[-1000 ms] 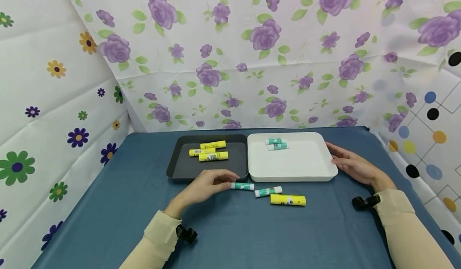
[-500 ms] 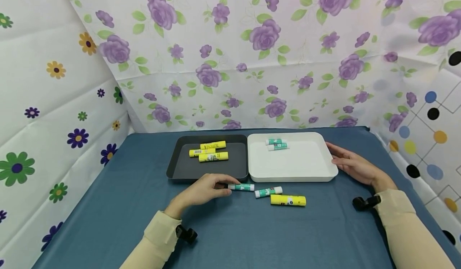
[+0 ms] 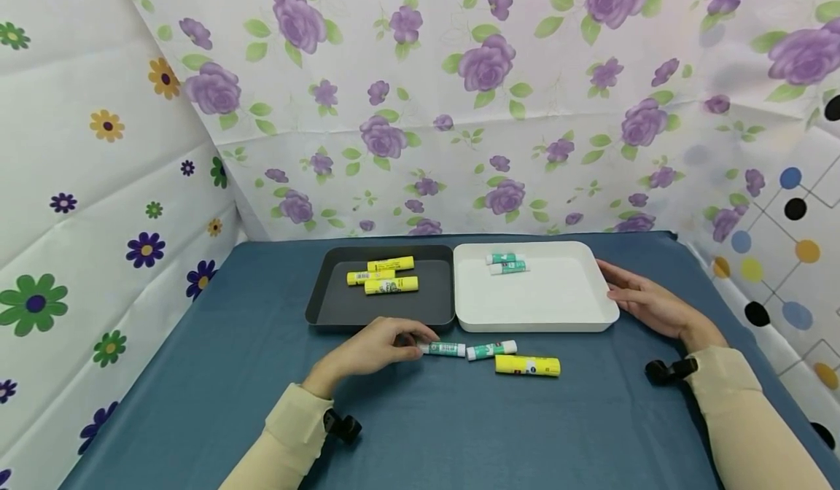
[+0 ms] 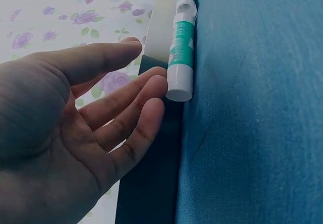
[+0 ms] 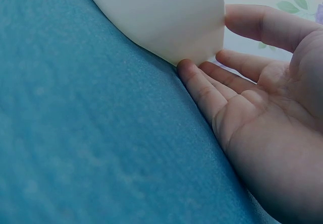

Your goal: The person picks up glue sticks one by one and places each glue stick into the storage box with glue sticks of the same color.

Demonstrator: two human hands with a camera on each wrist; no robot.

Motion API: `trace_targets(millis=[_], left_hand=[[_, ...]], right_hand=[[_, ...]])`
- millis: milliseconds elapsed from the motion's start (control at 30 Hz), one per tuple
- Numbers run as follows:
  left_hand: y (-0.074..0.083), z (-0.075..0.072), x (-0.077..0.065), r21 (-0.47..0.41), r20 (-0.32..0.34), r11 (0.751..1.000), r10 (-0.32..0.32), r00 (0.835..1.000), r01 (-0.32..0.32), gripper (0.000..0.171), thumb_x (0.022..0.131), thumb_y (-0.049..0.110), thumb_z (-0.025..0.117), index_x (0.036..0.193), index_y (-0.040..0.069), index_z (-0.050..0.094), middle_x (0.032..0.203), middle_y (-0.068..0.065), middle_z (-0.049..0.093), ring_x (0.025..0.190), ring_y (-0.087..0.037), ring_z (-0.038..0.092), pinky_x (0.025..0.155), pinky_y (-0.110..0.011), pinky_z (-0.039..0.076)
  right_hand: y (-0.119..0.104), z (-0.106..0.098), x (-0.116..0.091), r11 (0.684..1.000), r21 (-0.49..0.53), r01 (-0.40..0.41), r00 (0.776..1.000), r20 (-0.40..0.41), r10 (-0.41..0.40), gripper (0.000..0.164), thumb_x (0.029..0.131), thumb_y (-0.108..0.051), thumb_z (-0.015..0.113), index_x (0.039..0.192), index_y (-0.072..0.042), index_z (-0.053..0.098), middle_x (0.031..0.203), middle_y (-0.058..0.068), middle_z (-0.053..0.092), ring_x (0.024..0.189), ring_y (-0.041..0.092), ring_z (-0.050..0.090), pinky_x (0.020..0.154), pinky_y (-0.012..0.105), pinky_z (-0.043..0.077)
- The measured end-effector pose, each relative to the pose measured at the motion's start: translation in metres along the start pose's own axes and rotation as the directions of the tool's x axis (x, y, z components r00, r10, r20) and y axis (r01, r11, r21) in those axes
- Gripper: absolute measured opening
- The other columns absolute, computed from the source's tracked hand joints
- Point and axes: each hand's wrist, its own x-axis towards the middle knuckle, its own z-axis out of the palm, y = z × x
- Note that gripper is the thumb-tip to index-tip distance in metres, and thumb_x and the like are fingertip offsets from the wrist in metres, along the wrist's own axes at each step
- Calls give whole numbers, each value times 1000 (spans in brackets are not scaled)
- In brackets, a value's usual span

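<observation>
Left hand [image 3: 374, 348]: left of centre in the head view's lower half, back of the hand up; grip apart, fingers loosely bent, fingertips at the white left end of a green-and-white stick; whether they touch is hard to tell.
Green-and-white stick [image 3: 446, 349]: near the centre of the head view, lying on the tabletop [image 3: 459, 432] below the dark tray's lower right corner.
Second green stick [image 3: 492, 350]: just right of the first, nearly end to end, its right end tilted slightly upward in the frame.
Loose yellow stick [image 3: 528, 365]: just below and right of those two, longer and thicker.
Right hand [image 3: 650, 306]: right side of the head view; grip apart, fingers fairly straight, fingertips touching the white tray's right side.
White tray [image 3: 545, 293]: right of centre, side by side with the dark one, two green sticks [image 3: 509, 267] lying along its upper left.
Dark tray [image 3: 341, 308]: left of centre, three yellow sticks [image 3: 391, 285] lying close together inside.
Sleeves: pale cream, at the lower left and lower right.
Backdrop [image 3: 420, 162]: white, purple roses, across the top.
</observation>
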Motion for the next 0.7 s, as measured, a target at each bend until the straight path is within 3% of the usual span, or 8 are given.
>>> trace_targets(millis=[167,400,700], left_hand=[[0,1,1,12,-25,1000,-1,1000,2,31,103,10,67,133,16,71,117,0,73,105,-11,66,87,-32,55],[0,6,2,6,-27,1000,12,1000,-12,35,99,4,71,131,17,72,123,-4,70,110,-21,65,90,-35,55],[-1,14,5,82,-4,997,16,1000,-15,33,98,9,74,129,18,72,115,0,70,96,-14,63,82,-30,54]], right_hand=[[-1,0,-1,1000,-1,1,1000,-2,-1,72,113,-10,43,169,-17,-2,174,12,-14,146,-7,25,106,13,40],[0,-1,0,1000,-4,3,1000,1,-3,72,113,-9,43,169,-18,-2,174,13,-14,153,0,19,106,13,40],[0,0,0,1000,-5,6,1000,9,-6,72,113,-9,42,169,-18,-2,174,12,-14,145,-9,27,106,13,39]])
